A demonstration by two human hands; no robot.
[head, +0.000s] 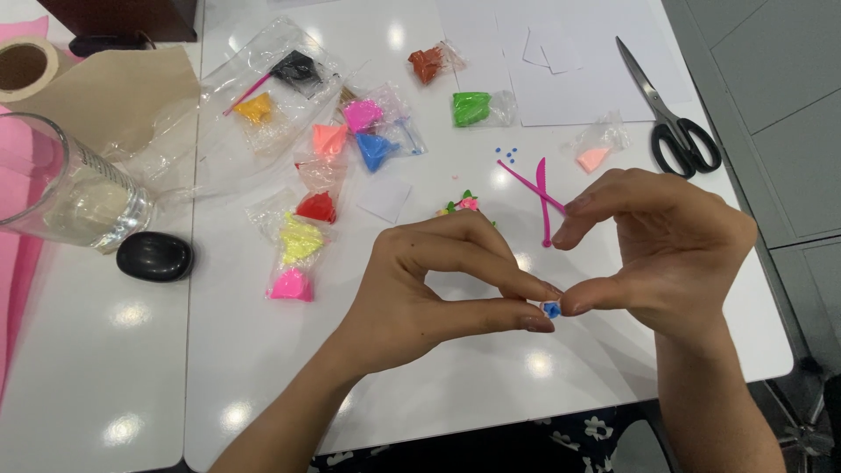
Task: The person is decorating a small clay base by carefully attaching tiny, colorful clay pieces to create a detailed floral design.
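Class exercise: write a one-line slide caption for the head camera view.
Left hand and right hand pinch a tiny blue clay piece above a white table strewn with bagged coloured clay.

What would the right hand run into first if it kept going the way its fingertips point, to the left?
The right hand would meet the tiny blue clay piece it already pinches, then the left hand fingertips right behind it. They look to be touching, so no free travel.

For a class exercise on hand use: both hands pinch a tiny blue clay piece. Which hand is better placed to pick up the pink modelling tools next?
Probably the right hand. The pink modelling tools lie just beyond its fingers, while the left hand could keep pinching the blue clay piece.
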